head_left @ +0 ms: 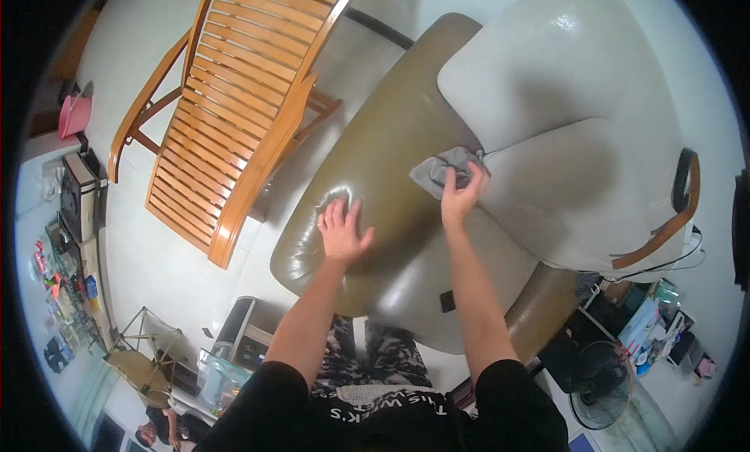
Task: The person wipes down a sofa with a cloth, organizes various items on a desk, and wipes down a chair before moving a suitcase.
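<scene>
My right hand [462,192] grips a crumpled grey cloth [437,173], pressed to the sofa where the olive-brown armrest side [391,147] meets the pale back cushions [547,171]. Part of the cloth is hidden under my fingers. Flat on the shiny brown leather to the left rests my left hand [342,232], fingers spread, with nothing in it. A small dark phone-like object [447,301] lies on the seat beside my right forearm.
A slatted wooden lounge chair [234,100] stands to the left of the sofa. At lower right are a fan [600,383] and cluttered shelves [656,327]. A pink bucket [75,116] sits far left. Another person [173,430] is at lower left.
</scene>
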Motion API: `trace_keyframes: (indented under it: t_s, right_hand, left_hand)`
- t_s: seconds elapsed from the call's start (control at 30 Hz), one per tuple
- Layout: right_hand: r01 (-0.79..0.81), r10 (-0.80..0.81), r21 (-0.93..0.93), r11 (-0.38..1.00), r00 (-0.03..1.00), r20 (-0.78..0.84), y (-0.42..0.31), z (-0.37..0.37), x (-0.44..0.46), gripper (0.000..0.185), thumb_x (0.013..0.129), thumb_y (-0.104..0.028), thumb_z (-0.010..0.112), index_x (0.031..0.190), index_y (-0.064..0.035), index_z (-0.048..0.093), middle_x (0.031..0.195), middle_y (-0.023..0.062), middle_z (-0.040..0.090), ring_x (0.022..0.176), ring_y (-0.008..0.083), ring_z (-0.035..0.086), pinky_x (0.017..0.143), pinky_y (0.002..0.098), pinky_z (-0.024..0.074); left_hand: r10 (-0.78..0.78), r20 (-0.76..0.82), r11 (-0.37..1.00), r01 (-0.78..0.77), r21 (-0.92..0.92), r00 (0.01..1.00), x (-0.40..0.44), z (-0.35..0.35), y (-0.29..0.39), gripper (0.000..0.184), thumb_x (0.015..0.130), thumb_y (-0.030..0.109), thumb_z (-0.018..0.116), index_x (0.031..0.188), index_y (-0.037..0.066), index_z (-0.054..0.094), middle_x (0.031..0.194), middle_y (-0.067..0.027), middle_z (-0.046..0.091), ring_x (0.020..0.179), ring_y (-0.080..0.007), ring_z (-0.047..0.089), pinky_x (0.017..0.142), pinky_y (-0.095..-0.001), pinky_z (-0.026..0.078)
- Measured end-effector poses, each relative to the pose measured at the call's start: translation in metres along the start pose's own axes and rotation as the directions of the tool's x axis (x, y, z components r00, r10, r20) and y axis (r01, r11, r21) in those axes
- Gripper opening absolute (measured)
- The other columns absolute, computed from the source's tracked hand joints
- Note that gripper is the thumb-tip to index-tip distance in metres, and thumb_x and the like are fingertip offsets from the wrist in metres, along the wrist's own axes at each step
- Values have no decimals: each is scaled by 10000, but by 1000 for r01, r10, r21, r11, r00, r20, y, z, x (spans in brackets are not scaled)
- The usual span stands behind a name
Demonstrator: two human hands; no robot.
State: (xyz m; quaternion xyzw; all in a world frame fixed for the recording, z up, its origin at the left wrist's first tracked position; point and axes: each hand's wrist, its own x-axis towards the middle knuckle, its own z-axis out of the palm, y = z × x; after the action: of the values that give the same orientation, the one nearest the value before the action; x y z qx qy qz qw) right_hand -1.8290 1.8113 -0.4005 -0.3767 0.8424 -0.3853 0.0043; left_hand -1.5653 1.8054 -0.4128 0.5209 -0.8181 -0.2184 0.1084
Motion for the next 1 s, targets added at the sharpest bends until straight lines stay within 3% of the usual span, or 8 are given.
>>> trace_keyframes:
  t_s: [0.2,0.4,0.47,0.7,0.77,0.9,0.97,1.0]
  right_hand:
    - [-657,622,-111,746,746,-240,23,75,22,372,897,-166,507,1134,119,470,1145,282,461,1113,438,441,948,474,367]
    - [-439,409,-193,878,896,-176,1,91,41,512,876,-166,506,1270,132,372,1207,332,433,1147,481,410,1002,506,326]
    - [21,-45,-289,957,996,-75,-2,92,14,568,867,-198,525,1313,110,357,1298,337,387,1225,483,360,1058,533,269]
    - [221,-75,-387,895,930,359,-70,119,77,595,861,-214,532,1346,76,346,1409,323,291,1311,480,269,1105,532,197]
    - [440,-258,-330,835,844,471,-76,140,108,628,858,-220,541,1359,84,316,1428,322,265,1332,473,238,1119,524,171]
    - [222,-88,-550,805,962,259,-73,210,181,661,876,-254,513,1380,91,260,1464,311,206,1357,465,192,1127,524,139]
    - [-148,246,-726,671,969,30,-72,225,222,694,897,-282,471,1410,90,189,1488,306,142,1377,470,137,1130,530,102]
    - [-154,250,-729,667,968,24,-60,227,245,694,897,-282,471,1410,90,189,1488,306,142,1377,470,137,1130,530,102]
  left_hand:
    - [-21,39,991,26,-130,999,14,-42,16,633,689,340,732,1246,142,506,1283,-141,417,1209,-328,371,991,-493,265]
    - [-6,-45,971,-5,-239,999,94,-53,-15,454,764,264,681,1167,114,537,1259,-149,440,1154,-325,417,970,-441,303]
    - [-181,-55,965,167,-204,982,111,-22,-11,502,769,285,667,1205,109,490,1264,-154,439,1161,-335,415,981,-456,297]
    - [-181,-12,958,173,-227,983,112,-11,-14,563,754,301,676,1228,100,447,1280,-182,416,1194,-367,389,997,-502,268]
    - [-182,-3,958,176,-228,983,113,-9,-15,571,748,292,681,1229,98,442,1287,-184,411,1200,-372,384,999,-505,264]
    - [-189,69,954,200,-225,980,113,-11,-16,579,738,267,691,1229,92,438,1305,-187,395,1215,-383,368,1005,-507,254]
    - [-173,55,954,182,-238,983,113,-11,-17,580,731,255,695,1227,92,442,1309,-187,392,1220,-380,365,1005,-508,253]
    - [-166,45,952,172,-253,985,113,-10,-17,582,724,244,699,1226,93,447,1314,-187,389,1225,-377,362,1005,-509,252]
